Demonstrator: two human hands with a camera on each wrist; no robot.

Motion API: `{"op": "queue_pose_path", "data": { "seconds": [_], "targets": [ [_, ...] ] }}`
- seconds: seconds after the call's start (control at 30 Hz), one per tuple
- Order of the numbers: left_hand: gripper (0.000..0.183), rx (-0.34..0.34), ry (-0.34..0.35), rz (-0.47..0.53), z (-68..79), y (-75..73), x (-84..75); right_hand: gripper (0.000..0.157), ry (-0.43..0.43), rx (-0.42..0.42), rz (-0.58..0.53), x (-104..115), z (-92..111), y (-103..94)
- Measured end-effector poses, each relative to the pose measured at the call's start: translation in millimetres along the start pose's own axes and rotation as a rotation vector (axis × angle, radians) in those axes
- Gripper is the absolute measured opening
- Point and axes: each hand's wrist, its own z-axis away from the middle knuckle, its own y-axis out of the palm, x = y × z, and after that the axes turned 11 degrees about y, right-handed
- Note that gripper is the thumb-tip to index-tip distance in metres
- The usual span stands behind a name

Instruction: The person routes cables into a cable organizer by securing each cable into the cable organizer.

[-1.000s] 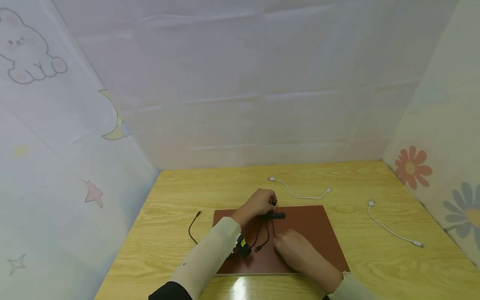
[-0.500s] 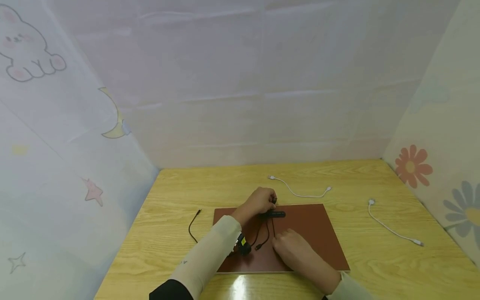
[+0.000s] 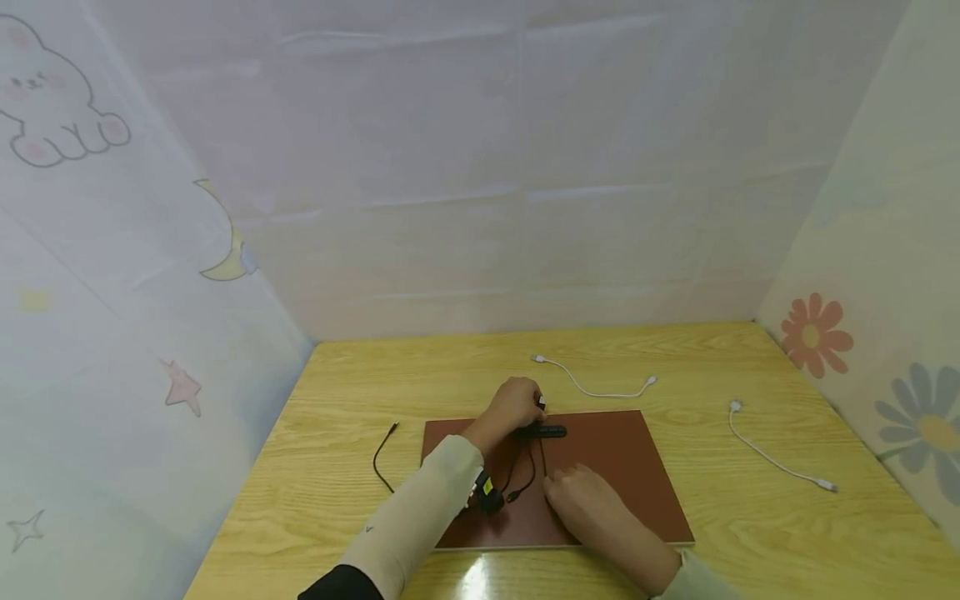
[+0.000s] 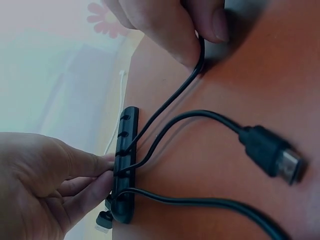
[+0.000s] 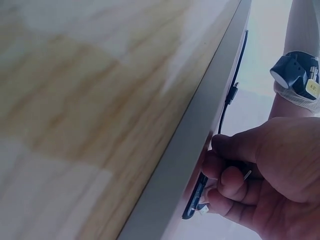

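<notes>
A black cable holder (image 4: 125,165) with several slots lies near the far edge of a brown board (image 3: 618,475). Black USB cables run through some slots, and one loose plug (image 4: 272,152) lies on the near side. From behind the holder, my left hand (image 3: 513,404) pinches the far end of a black cable; its fingertips are partly hidden by the holder in the left wrist view. Nearer to me, my right hand (image 3: 581,492) has its fingers curled round the same black cable (image 4: 175,95), which stretches from a middle slot.
One white cable (image 3: 600,393) lies behind the board, another white cable (image 3: 776,461) to its right. To the left is the end of a black cable (image 3: 377,458). A dark wrist camera (image 3: 489,492) sits on my left wrist. Walls enclose the wooden table (image 3: 345,392).
Both hands stay nearly where they were. A dark plug with a pale end shows more clearly at my left fingertips. The whole head view has shifted slightly.
</notes>
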Motion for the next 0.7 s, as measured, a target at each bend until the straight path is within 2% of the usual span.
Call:
{"op": "queue_pose_path", "data": {
  "seconds": [0.13, 0.53, 0.7],
  "targets": [
    [0.037, -0.005, 0.001, -0.016, 0.6, 1.3, -1.7, 0.024, -0.002, 0.000, 0.010, -0.2, 1.2, -1.3],
    [0.033, -0.029, -0.026, -0.016, 3.4, 0.3, -8.3, 0.023, 0.000, 0.034, -0.024, -4.1, 2.3, -4.0],
    [0.033, -0.027, -0.029, -0.047, 3.9, 1.1, -9.4, 0.023, 0.004, 0.013, -0.035, -4.6, 4.6, -4.3]
  ]
}}
